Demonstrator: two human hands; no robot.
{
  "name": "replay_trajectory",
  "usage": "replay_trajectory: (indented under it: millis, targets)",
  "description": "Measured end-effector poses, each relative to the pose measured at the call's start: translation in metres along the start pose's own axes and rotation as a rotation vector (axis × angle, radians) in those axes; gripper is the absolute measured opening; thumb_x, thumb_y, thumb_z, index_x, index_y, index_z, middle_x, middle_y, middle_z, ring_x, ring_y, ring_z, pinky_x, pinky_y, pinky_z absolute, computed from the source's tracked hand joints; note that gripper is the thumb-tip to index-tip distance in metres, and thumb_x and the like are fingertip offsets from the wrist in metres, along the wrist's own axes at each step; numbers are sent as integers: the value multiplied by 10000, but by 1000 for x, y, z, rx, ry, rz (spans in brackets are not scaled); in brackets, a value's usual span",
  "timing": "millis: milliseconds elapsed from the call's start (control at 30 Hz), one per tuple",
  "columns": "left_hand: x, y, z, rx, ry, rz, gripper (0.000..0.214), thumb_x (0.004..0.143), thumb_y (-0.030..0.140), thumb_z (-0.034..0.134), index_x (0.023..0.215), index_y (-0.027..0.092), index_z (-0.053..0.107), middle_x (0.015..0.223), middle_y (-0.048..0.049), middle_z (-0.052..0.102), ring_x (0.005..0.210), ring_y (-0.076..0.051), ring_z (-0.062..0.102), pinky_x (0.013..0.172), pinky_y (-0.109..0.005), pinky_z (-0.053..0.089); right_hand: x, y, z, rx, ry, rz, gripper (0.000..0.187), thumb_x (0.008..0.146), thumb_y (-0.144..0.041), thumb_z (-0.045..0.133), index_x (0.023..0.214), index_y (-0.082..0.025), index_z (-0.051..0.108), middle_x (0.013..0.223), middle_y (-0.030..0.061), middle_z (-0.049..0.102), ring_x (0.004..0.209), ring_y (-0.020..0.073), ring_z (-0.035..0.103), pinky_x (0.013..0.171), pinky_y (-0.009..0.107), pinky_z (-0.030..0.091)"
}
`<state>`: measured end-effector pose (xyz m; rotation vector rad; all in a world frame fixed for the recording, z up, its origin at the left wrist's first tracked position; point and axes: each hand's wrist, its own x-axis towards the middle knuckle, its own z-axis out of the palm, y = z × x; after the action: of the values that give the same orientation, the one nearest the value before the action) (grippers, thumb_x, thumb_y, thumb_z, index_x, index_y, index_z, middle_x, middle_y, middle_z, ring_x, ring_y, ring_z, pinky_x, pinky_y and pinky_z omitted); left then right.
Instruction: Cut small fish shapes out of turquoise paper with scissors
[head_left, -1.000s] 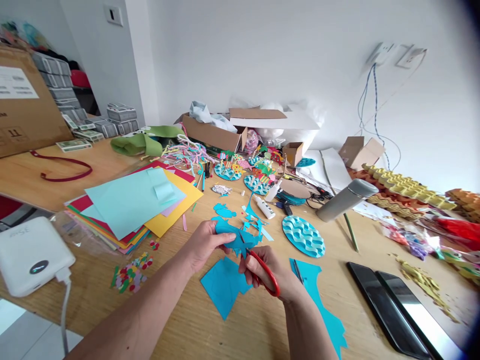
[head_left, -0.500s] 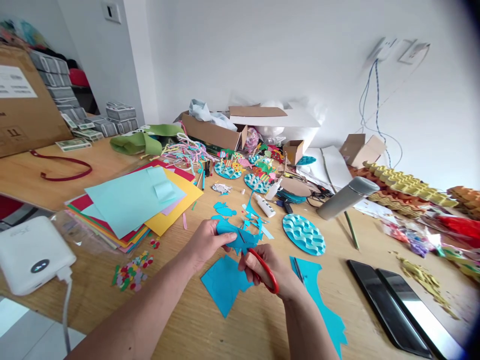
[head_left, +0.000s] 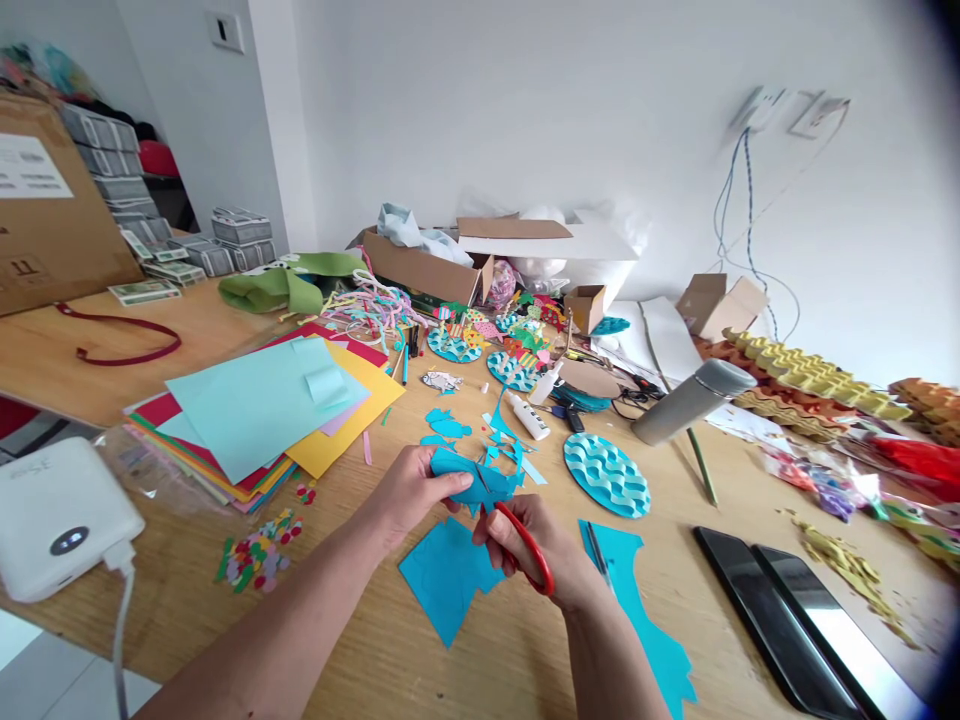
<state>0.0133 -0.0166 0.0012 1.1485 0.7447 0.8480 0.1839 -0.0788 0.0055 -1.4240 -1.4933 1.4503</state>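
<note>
My left hand [head_left: 409, 490] pinches a piece of blue paper [head_left: 454, 466] between thumb and fingers, above the table. Red-handled scissors [head_left: 534, 550] are gripped in my right hand [head_left: 521, 535], their blades at the blue paper's right part. Below my hands lies a larger blue paper sheet [head_left: 446, 580] with faint drawn lines. Just beyond are blue paper cutouts [head_left: 450, 425] and scraps. Right of my right hand lies a long blue offcut [head_left: 645, 620] with a dark pen [head_left: 598, 550] on it.
Stacked coloured paper [head_left: 247, 410] and a white power bank [head_left: 64, 520] are at left. An oval wave-patterned disc [head_left: 606, 474], glue bottle [head_left: 529, 416], grey tumbler [head_left: 694, 402] and two black phones [head_left: 776, 620] are at right. Open cardboard boxes [head_left: 420, 265] stand along the wall.
My hands, the blue paper and the scissors keep nearly the same pose. The whole view has shifted slightly.
</note>
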Motion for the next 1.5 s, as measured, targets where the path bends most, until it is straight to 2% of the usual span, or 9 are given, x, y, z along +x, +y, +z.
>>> replay_trajectory:
  millis: [100, 200, 433, 533, 667, 900, 1167, 1367, 1500]
  targets:
    - [0, 0, 0, 3, -6, 2, 205, 677, 320, 707, 627, 128, 654, 633, -29, 646, 583, -131, 556, 544, -241, 454, 0, 0, 0, -2, 3, 15, 666, 660, -789, 565, 666, -124, 599, 499, 16, 533, 421, 90, 469, 393, 201, 346]
    - [0, 1, 0, 19, -9, 2, 190, 676, 308, 702, 630, 130, 657, 624, -28, 647, 581, -132, 563, 538, -235, 445, 0, 1, -2, -15, -13, -5, 636, 659, -769, 593, 616, -134, 573, 512, 25, 543, 440, 94, 482, 411, 205, 351]
    - [-1, 0, -2, 57, -46, -8, 207, 671, 322, 702, 626, 124, 666, 603, -25, 636, 567, -134, 549, 549, -249, 453, -1, 4, -5, -26, -95, -33, 609, 715, -735, 572, 609, -136, 578, 515, 21, 550, 458, 99, 503, 421, 203, 370]
    - [-1, -2, -4, -7, -70, -47, 200, 662, 318, 713, 695, 122, 700, 678, -45, 679, 609, -146, 577, 560, -254, 463, -1, 5, -6, -12, -98, -35, 630, 722, -746, 552, 649, -122, 604, 499, 18, 540, 436, 92, 484, 409, 200, 356]
    - [0, -3, -5, -124, -103, -125, 211, 652, 307, 732, 760, 126, 718, 774, -63, 708, 649, -144, 597, 569, -246, 465, -1, 4, -7, 3, -114, -37, 632, 681, -758, 584, 624, -129, 557, 535, 25, 547, 473, 96, 498, 437, 203, 364]
    - [-1, 0, -2, -114, -106, -134, 217, 645, 301, 737, 774, 127, 723, 753, -54, 708, 610, -134, 595, 539, -233, 465, -1, -6, -4, 63, -201, -92, 462, 646, -556, 765, 772, -154, 573, 592, -47, 481, 516, 73, 395, 464, 199, 294]
    - [0, -2, -2, -27, -87, -77, 220, 661, 310, 707, 753, 110, 714, 738, -59, 696, 624, -145, 593, 531, -236, 477, 1, 3, -5, 19, -147, -35, 508, 640, -609, 740, 599, -141, 549, 509, -29, 472, 464, 82, 445, 433, 205, 335]
    - [-1, -1, -1, 49, -80, -53, 227, 681, 320, 685, 754, 105, 697, 700, -51, 679, 608, -142, 579, 539, -243, 474, 2, 5, -6, -11, -140, -55, 467, 652, -568, 754, 615, -147, 554, 536, -31, 475, 495, 87, 448, 460, 212, 347]
    - [-2, -1, 0, 73, -73, -41, 219, 674, 320, 685, 720, 106, 676, 667, -43, 664, 585, -132, 562, 528, -235, 457, 2, 4, -5, -56, -109, 8, 422, 667, -511, 766, 612, -153, 549, 541, -33, 482, 489, 87, 450, 465, 215, 365]
